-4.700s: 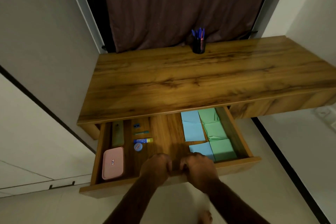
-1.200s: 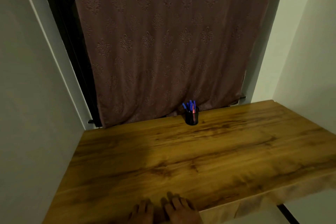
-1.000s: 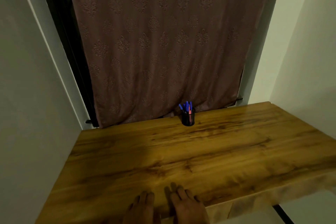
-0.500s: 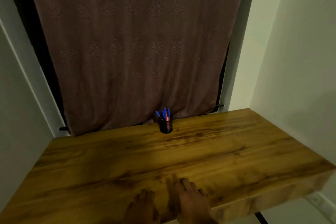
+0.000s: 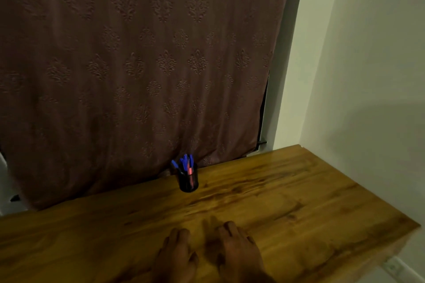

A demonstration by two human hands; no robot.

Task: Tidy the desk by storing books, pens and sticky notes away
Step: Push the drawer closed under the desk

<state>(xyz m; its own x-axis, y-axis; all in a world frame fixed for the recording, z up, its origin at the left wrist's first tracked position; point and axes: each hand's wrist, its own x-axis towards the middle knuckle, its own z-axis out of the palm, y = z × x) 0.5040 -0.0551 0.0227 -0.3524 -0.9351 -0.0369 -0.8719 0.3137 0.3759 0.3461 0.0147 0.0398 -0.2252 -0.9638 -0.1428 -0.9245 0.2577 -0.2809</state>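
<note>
A wooden desk (image 5: 287,204) fills the lower part of the head view. At its back edge stands a dark pen holder (image 5: 188,180) with several blue pens (image 5: 185,162) and a pink one sticking up. My left hand (image 5: 177,257) and my right hand (image 5: 236,253) lie palm down side by side on the desk near its front edge, fingers spread, holding nothing. No drawer, books or sticky notes are in view.
A brown patterned curtain (image 5: 138,64) hangs behind the desk. A pale wall (image 5: 372,76) borders the desk on the right. The desk's right front corner (image 5: 411,227) sits above a strip of floor.
Since the first frame the open drawer with sticky notes has gone out of sight. The view has swung up and to the right, and both hands have slid further onto the desk top.
</note>
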